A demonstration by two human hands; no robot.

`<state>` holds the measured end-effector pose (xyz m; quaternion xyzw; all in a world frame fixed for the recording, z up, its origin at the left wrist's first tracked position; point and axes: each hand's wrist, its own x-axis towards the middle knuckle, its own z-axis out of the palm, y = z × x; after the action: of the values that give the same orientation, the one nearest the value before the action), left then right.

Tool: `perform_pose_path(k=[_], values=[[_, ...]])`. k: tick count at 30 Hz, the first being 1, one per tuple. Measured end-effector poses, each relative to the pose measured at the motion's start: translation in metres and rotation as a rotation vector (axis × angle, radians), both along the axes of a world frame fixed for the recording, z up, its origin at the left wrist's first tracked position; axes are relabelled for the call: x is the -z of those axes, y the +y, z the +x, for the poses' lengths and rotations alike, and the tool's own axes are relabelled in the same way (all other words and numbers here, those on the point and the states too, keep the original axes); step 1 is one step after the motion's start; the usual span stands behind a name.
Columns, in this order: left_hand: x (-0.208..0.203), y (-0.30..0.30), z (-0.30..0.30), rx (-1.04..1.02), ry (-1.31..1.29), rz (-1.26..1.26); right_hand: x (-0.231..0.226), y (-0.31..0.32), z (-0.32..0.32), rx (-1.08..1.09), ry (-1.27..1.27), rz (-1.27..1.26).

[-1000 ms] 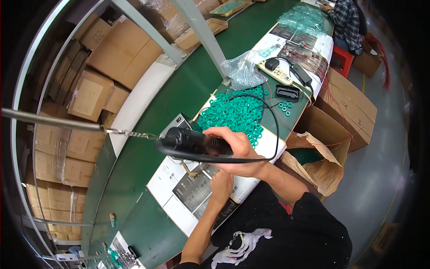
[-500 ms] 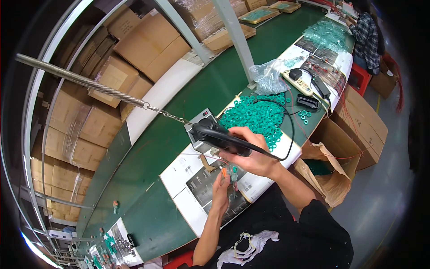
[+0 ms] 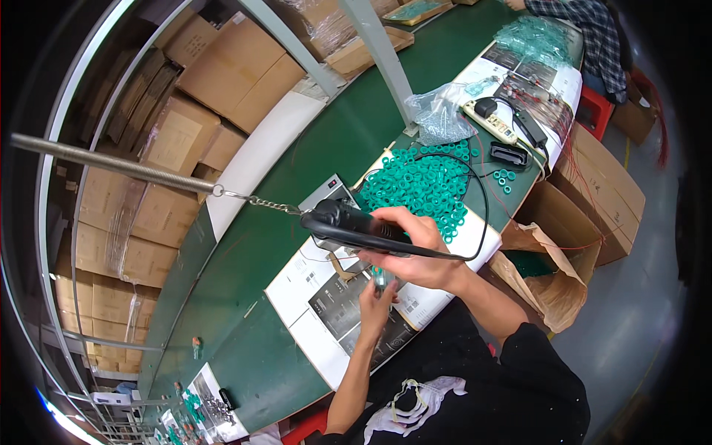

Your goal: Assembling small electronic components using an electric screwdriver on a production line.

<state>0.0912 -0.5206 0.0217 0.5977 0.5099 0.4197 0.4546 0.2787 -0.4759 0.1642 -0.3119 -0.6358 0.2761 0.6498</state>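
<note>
A black electric screwdriver [image 3: 343, 219] hangs from a chain and a long coil spring [image 3: 111, 165]. My right hand [image 3: 424, 256] is wrapped round its body, holding it nearly level over the worktable. Just below, my left hand [image 3: 373, 310] pinches a small clear and teal plastic part [image 3: 380, 279], with a bit of orange at its top. The part's upper end lies close under my right hand, and the screwdriver's tip is hidden there. Beneath both hands is a printed white and black sheet [image 3: 326, 308]. A small brown cardboard piece [image 3: 343, 267] rests beside them.
A heap of green rings [image 3: 415, 185] lies beyond my right hand, near a grey metal box [image 3: 326, 190] with a switch. Farther right are a bubble-wrap bag [image 3: 442, 117], a power strip [image 3: 489, 122] and open cartons [image 3: 552, 230]. A metal post [image 3: 378, 63] rises behind. Another person sits at the far right.
My left hand has moved up toward the screwdriver, bringing the part beneath my right hand. Its orange piece, plain before, is now mostly hidden. The whole view has shifted slightly.
</note>
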Motion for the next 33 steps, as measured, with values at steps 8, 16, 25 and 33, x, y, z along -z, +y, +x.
perform_pose_path(k=[8, 16, 25, 33], values=[[0.039, 0.025, -0.005, 0.059, -0.084, -0.25, 0.0, -0.004, 0.009, -0.068, -0.053, 0.021], [0.052, 0.02, 0.0, 0.049, 0.137, 0.064, 0.002, -0.006, 0.014, -0.097, -0.035, -0.008], [0.026, 0.016, 0.022, 0.007, 0.283, 0.179, 0.006, -0.008, 0.014, -0.1, -0.023, -0.007], [0.005, 0.017, 0.038, 0.091, 0.41, 0.36, 0.009, -0.006, 0.011, -0.138, -0.022, -0.011]])
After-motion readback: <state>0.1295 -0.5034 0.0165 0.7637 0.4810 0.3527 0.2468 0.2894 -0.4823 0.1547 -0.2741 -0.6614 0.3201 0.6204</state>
